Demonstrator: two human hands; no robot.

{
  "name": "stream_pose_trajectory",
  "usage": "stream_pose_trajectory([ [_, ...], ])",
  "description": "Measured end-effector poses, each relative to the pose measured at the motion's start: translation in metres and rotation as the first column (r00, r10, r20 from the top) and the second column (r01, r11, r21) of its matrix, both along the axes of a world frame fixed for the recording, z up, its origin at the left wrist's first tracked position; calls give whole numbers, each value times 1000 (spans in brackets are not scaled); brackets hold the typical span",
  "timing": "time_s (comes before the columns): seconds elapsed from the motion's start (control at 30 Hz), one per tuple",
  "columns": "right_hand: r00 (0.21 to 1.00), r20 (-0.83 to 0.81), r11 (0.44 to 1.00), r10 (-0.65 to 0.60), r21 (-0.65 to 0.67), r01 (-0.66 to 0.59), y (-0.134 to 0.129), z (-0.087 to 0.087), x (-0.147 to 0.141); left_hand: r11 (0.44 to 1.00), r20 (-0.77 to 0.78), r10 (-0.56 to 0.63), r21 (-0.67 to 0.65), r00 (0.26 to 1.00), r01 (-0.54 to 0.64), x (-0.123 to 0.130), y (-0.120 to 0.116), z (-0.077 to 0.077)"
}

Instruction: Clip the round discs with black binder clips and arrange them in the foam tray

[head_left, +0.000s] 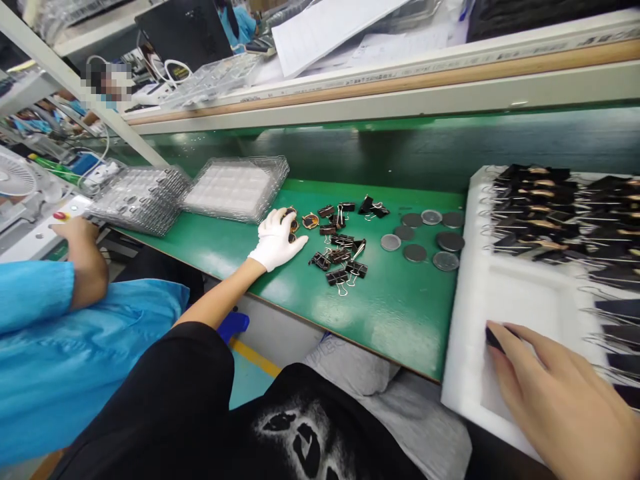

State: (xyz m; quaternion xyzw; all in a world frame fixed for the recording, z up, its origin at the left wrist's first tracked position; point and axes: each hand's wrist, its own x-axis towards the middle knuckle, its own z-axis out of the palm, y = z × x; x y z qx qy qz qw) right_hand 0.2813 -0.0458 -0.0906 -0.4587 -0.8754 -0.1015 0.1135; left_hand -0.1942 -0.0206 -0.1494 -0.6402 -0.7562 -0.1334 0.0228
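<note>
My left hand (277, 241), in a white glove, rests on the green bench with its fingers over small round copper-coloured parts; one more such part (311, 221) lies just right of the fingertips. My bare right hand (555, 387) is over the white foam tray (463, 333), thumb and fingers pinched on a small black object (494, 339), which is mostly hidden. Black binder clips (341, 240) lie in a loose pile right of my left hand. Several dark and clear round discs (415, 253) lie between the clips and the tray.
Rows of clamped black clips (537, 200) fill the tray's back and right side. Clear plastic trays (235, 189) and a stack of more trays (143, 197) stand at the left. A person in a blue sleeve (35, 287) sits close on the left. A shelf edge (380, 87) runs above the bench.
</note>
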Motion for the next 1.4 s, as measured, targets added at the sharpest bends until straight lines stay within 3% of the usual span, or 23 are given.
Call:
stream_pose_trajectory([
  [0.1, 1000, 11, 999, 0, 40, 0, -8, 16, -16, 996, -72, -59, -74, 996, 53, 1, 32, 16],
  [0.17, 983, -172, 998, -64, 2, 66, -12, 24, -24, 973, -110, -143, -200, 984, 119, 1, 52, 28],
  [0.23, 901, -414, 991, -131, -94, 100, -16, 30, -28, 936, -135, -206, -316, 969, 155, -1, 68, 37],
  [0.3, 749, -626, 969, -215, -232, 84, -19, 34, -29, 912, -169, -253, -371, 952, 177, -3, 77, 45],
  [0.37, 570, -740, 912, -357, -408, 42, -20, 36, -29, 927, -220, -261, -330, 940, 180, -3, 76, 54],
  [0.43, 424, -752, 826, -505, -563, -14, -20, 36, -32, 958, -211, -236, -214, 949, 190, 1, 69, 66],
  [0.5, 326, -745, 765, -581, -637, -93, -18, 35, -39, 974, -93, -223, -72, 970, 217, 13, 60, 81],
  [0.6, 251, -789, 761, -561, -611, -218, -14, 37, -61, 928, 46, -371, 65, 928, 367, 52, 46, 103],
  [0.63, 234, -808, 770, -540, -587, -250, -13, 38, -69, 880, 25, -469, 98, 883, 465, 68, 43, 109],
  [0.7, 222, -842, 787, -492, -539, -299, -10, 42, -85, 729, -77, -666, 145, 742, 669, 102, 39, 117],
  [0.8, 259, -875, 835, -409, -473, -280, -7, 49, -102, 517, -209, -806, 209, 554, 830, 140, 37, 119],
  [0.93, 348, -886, 932, -307, -354, -79, -4, 47, -113, 380, -266, -853, 274, 450, 883, 161, 40, 113],
  [1.07, 297, -897, 942, -329, -334, 33, -2, 33, -119, 318, -249, -881, 318, 403, 893, 164, 42, 106],
  [1.17, 423, -840, 931, -340, -363, 28, -2, 29, -122, 324, -242, -882, 311, 405, 893, 165, 42, 102],
  [1.23, 458, -812, 920, -361, -390, 34, -3, 31, -122, 342, -215, -889, 274, 404, 899, 167, 42, 100],
  [1.3, 396, -822, 896, -409, -445, 1, -4, 33, -120, 360, -180, -896, 240, 406, 902, 169, 41, 97],
  [1.4, 250, -825, 806, -507, -556, -201, -4, 34, -115, 360, -154, -906, 209, 394, 909, 173, 37, 96],
])
